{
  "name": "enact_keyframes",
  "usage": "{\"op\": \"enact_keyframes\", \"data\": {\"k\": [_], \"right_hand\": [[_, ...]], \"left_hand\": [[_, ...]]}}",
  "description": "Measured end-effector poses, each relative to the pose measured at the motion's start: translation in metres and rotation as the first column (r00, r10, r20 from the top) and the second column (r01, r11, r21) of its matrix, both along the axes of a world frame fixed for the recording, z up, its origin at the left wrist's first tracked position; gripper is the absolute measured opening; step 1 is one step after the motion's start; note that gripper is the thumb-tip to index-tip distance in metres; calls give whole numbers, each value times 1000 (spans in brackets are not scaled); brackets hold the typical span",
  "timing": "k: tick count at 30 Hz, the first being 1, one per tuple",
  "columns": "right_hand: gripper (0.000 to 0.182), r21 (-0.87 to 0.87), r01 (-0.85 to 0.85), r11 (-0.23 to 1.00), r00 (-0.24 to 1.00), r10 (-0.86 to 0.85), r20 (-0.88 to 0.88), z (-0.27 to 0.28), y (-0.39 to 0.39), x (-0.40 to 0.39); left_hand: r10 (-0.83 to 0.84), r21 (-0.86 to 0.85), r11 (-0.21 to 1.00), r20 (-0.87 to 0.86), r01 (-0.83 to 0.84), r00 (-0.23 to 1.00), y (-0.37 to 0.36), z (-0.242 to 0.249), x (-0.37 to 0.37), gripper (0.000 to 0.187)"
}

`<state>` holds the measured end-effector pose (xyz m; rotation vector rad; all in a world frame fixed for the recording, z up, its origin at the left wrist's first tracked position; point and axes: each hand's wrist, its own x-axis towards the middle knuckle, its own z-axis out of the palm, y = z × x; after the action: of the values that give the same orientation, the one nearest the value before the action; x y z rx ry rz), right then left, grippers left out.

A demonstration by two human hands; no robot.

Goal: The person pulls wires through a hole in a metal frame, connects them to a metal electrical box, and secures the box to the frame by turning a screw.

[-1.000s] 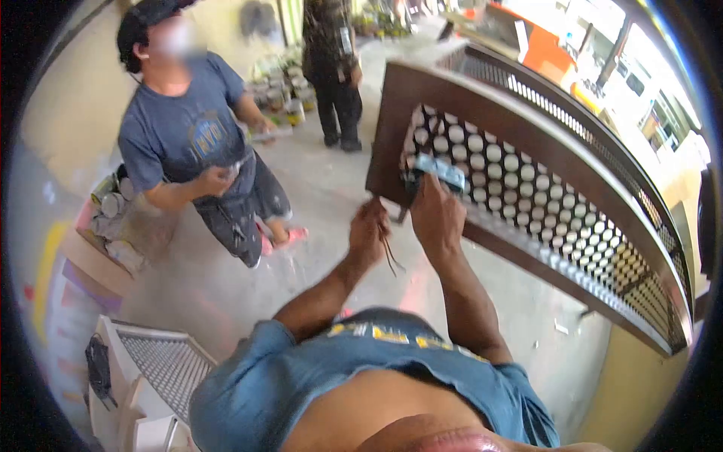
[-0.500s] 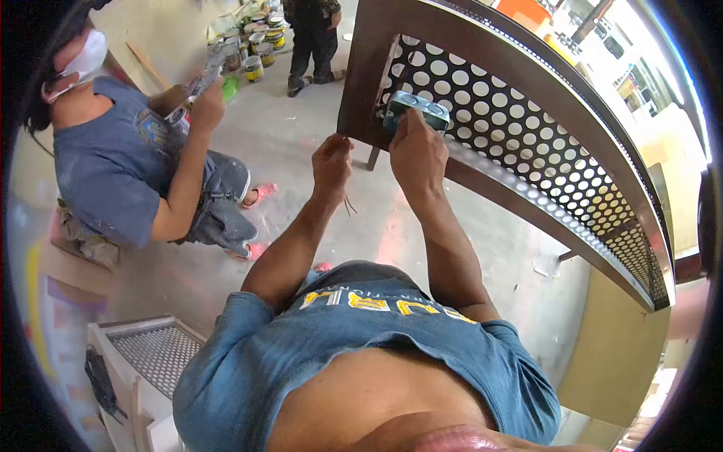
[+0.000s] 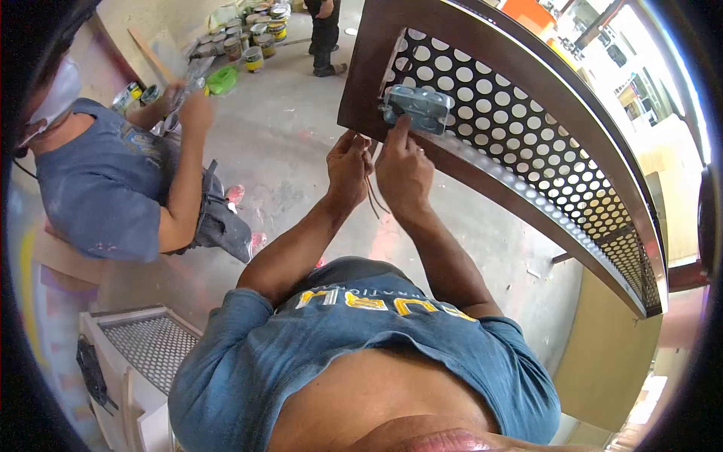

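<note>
My left hand [image 3: 349, 170] is closed just below the near corner of a dark brown frame [image 3: 482, 179], its fingers pinched together. Thin brown wires [image 3: 373, 197] hang down beside its fingers. Close to its right, my right hand [image 3: 407, 162] reaches up with the index finger against a small grey-blue metal electrical box [image 3: 425, 108]; its thumb is mostly hidden. The box overlaps the frame's lower rail and the black perforated panel [image 3: 501, 113] set into the frame.
At left a masked person [image 3: 105, 181] handles something blurred. Paint cans [image 3: 252, 56] stand by the wall at the back, near another person's legs [image 3: 324, 41]. A second perforated piece [image 3: 151, 343] stands at lower left. A pale board [image 3: 610, 361] is under the frame's right end.
My left hand has moved right, close to my right hand. My right hand has shifted lower on the box, which is turned to show another face. More of the wires shows.
</note>
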<state>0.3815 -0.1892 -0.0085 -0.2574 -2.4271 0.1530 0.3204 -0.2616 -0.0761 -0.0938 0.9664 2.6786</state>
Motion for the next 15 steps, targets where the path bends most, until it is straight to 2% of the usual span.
{"op": "enact_keyframes", "data": {"k": [2,3,4,5,6,7,9,11,13,15], "right_hand": [[40,12,-22,1000,1000,22,14,6,-1,4],[37,-52,-23,998,998,26,56,14,2,5],[35,-119,-18,993,995,30,98,24,5,6],[27,-102,3,995,993,9,116,36,7,6],[27,-104,9,995,993,3,117,40,10,4],[25,-137,-8,990,994,23,109,44,13,1],[20,-183,-26,983,997,38,61,47,16,-3],[18,-164,21,986,993,-2,118,56,14,-4],[17,-147,66,987,983,-39,179,66,11,-4],[23,-121,98,988,979,-74,188,73,12,-3]], "left_hand": [[55,26,998,-58,-54,997,6,1,0,13],[66,87,994,-48,-62,997,6,0,0,10],[63,87,994,-50,-59,997,4,-1,-3,10],[105,45,994,-63,-102,992,1,-5,-10,8],[144,4,990,-76,-144,987,-3,-10,-16,7],[65,-10,998,-191,-68,979,-9,-16,-20,11],[59,53,997,-189,-50,980,-5,-27,-29,5],[70,120,992,-185,-48,980,-5,-23,-30,3],[14,39,999,-275,-3,961,-4,-22,-27,18],[12,-21,1000,-247,-18,969,2,-37,-25,18]]}}
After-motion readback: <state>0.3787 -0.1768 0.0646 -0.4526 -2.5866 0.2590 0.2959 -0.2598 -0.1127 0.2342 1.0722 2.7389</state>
